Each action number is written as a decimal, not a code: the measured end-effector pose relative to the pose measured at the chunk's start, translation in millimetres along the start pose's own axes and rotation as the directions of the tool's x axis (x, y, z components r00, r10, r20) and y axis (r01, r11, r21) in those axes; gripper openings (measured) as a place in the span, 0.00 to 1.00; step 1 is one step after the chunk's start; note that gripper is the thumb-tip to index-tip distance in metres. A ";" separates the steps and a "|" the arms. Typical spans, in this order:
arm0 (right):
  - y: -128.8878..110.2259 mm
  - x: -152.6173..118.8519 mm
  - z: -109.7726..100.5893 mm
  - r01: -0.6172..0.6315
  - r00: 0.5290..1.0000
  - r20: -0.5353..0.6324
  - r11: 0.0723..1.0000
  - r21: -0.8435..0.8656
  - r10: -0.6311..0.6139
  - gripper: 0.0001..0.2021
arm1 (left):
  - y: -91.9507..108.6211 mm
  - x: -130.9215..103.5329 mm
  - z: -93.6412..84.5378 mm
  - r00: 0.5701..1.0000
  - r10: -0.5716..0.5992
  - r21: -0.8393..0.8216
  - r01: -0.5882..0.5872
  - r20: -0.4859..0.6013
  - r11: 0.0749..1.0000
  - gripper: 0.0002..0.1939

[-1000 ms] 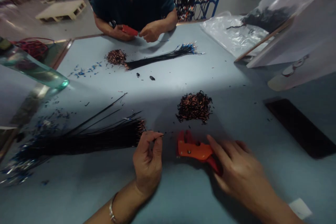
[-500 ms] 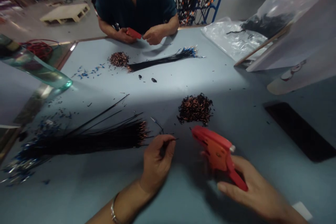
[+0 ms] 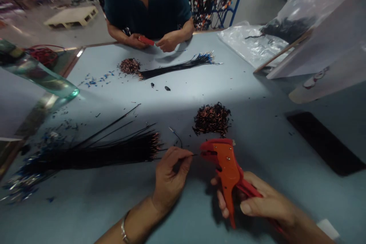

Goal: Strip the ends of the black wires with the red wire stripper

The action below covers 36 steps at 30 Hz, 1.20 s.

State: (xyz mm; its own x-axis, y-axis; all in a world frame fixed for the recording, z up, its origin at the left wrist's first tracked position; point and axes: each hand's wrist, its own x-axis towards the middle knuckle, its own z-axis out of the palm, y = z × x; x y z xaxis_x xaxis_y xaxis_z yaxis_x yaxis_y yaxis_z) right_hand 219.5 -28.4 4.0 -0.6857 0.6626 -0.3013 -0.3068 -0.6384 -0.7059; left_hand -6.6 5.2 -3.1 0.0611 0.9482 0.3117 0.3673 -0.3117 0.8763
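In the head view, my left hand (image 3: 172,177) pinches a thin black wire (image 3: 195,155) between thumb and forefinger; my right hand (image 3: 251,198) curls round the hard, angular red-orange wire stripper (image 3: 228,166), its jaws beside the wire end, below a crumbly heap of coppery black clippings (image 3: 212,119).

I see a blue-grey table (image 3: 257,126), brightly lit across its middle, dimmer on the near side. Beyond: grey floor (image 3: 256,5), pale pallet (image 3: 70,18) upper left, blue-framed rack (image 3: 239,0) behind the far edge. Far upper-left background's too blurred for me to read.
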 end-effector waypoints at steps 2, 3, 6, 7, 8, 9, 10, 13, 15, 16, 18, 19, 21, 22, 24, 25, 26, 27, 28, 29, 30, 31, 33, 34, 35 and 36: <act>2.5 2.1 0.9 -0.001 1.000 -0.007 1.000 0.029 0.001 0.24 | -0.8 -0.3 -0.1 1.000 0.008 -0.007 -0.008 -0.023 1.000 0.04; 3.3 3.0 1.3 -0.001 1.000 -0.002 0.999 0.037 0.001 0.24 | -1.2 -0.6 -0.1 0.999 0.013 -0.006 -0.013 -0.035 1.000 0.04; 4.6 4.4 1.4 -0.005 1.000 0.010 0.999 0.044 0.004 0.24 | -2.0 -1.8 0.5 0.998 0.036 -0.001 -0.037 -0.054 0.999 0.04; 4.9 4.3 1.1 -0.006 1.000 0.012 0.999 0.039 0.005 0.25 | -2.3 -2.3 0.9 0.998 0.041 0.000 -0.041 -0.053 0.999 0.04; 5.3 4.1 0.7 -0.009 1.000 0.011 0.999 0.032 0.009 0.25 | -2.6 -2.8 1.2 0.998 0.042 0.000 -0.042 -0.051 0.999 0.04; 5.6 3.9 0.2 -0.011 1.000 0.007 1.000 0.026 0.011 0.25 | -2.9 -3.4 1.5 0.998 0.040 0.001 -0.040 -0.050 0.999 0.04; 6.0 3.6 -0.3 -0.013 1.000 0.006 1.000 0.022 0.013 0.25 | -3.1 -3.9 1.7 0.998 0.038 0.002 -0.038 -0.050 0.999 0.04; 6.9 3.6 -0.9 -0.003 1.000 0.011 1.000 0.013 0.003 0.24 | -2.7 -4.7 1.4 0.998 0.055 0.021 -0.054 -0.042 0.998 0.04; 6.9 4.0 -0.4 0.001 1.000 0.023 1.000 0.014 -0.001 0.24 | -1.3 -4.5 0.7 0.998 0.068 0.042 -0.067 -0.020 0.997 0.04; 6.8 4.2 0.1 0.000 1.000 0.023 1.000 0.014 -0.001 0.24 | -0.3 -4.2 0.3 0.998 0.068 0.052 -0.068 -0.002 0.996 0.05; 6.4 4.4 0.9 -0.001 1.000 0.005 1.000 0.010 0.001 0.24 | 1.5 -3.4 -0.3 0.997 0.065 0.067 -0.067 0.030 0.995 0.07; 6.3 4.4 1.1 0.000 1.000 -0.005 1.000 0.006 0.000 0.24 | 2.2 -3.0 -0.4 0.997 0.064 0.076 -0.067 0.040 0.995 0.07; 6.4 4.1 0.7 -0.001 1.000 -0.010 1.000 -0.001 0.001 0.24 | 2.7 -2.6 -0.2 0.997 0.065 0.098 -0.068 0.035 0.993 0.07; 6.7 3.9 0.2 0.000 1.000 -0.001 1.000 -0.002 0.000 0.24 | 2.6 -2.6 0.1 0.998 0.063 0.109 -0.066 0.023 0.992 0.07; 7.2 3.6 -0.9 -0.001 1.000 0.020 1.000 0.002 0.001 0.24 | 2.0 -2.9 0.5 0.998 0.064 0.113 -0.065 0.008 0.992 0.06; 7.4 3.4 -1.2 0.002 1.000 0.024 1.000 0.005 -0.002 0.24 | 1.7 -3.1 0.7 0.998 0.069 0.105 -0.070 0.007 0.992 0.06; 7.5 3.2 -1.3 0.002 1.000 0.028 1.000 0.009 -0.002 0.24 | 1.4 -3.3 0.8 0.997 0.075 0.095 -0.075 0.008 0.993 0.05; 7.4 3.1 -1.1 -0.001 1.000 0.029 1.000 0.014 0.000 0.24 | 1.3 -3.5 0.9 0.997 0.079 0.085 -0.080 0.015 0.993 0.05; 7.2 3.0 -0.6 -0.009 1.000 0.019 1.000 0.018 0.008 0.24 | 1.2 -3.6 0.9 0.996 0.083 0.075 -0.084 0.022 0.994 0.05; 6.8 3.0 0.0 -0.018 1.000 0.013 1.000 0.020 0.018 0.24 | 1.4 -3.6 0.8 0.996 0.083 0.068 -0.085 0.030 0.994 0.05; 6.2 3.1 0.6 -0.027 1.000 0.005 1.000 0.016 0.027 0.24 | 1.6 -3.6 0.7 0.996 0.080 0.064 -0.082 0.034 0.995 0.05; 5.7 3.2 1.0 -0.033 0.999 0.002 0.999 0.009 0.033 0.24 | 1.9 -3.4 0.5 0.996 0.079 0.062 -0.082 0.039 0.995 0.05; 4.7 3.9 1.3 -0.030 1.000 0.005 0.999 -0.017 0.030 0.24 | 2.7 -3.1 0.1 0.995 0.085 0.060 -0.088 0.048 0.994 0.05; 4.4 4.3 1.1 -0.026 1.000 0.017 0.999 -0.033 0.026 0.24 | 3.1 -2.9 -0.2 0.995 0.092 0.060 -0.095 0.049 0.994 0.05; 4.2 4.6 0.8 -0.019 0.999 0.030 0.999 -0.046 0.021 0.24 | 3.4 -2.8 -0.4 0.994 0.100 0.059 -0.103 0.047 0.993 0.05; 4.3 4.9 0.5 -0.019 0.999 0.038 0.998 -0.053 0.021 0.23 | 3.5 -2.7 -0.6 0.993 0.109 0.056 -0.112 0.043 0.992 0.06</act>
State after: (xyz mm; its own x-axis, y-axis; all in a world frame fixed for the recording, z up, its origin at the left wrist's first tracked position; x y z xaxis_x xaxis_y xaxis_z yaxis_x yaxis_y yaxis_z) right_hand 214.5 -28.1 -0.2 -0.7164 0.6339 -0.2916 -0.2584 -0.6292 -0.7330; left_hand -6.0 1.5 -0.7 0.1405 0.9102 0.3895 0.4095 -0.4116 0.8142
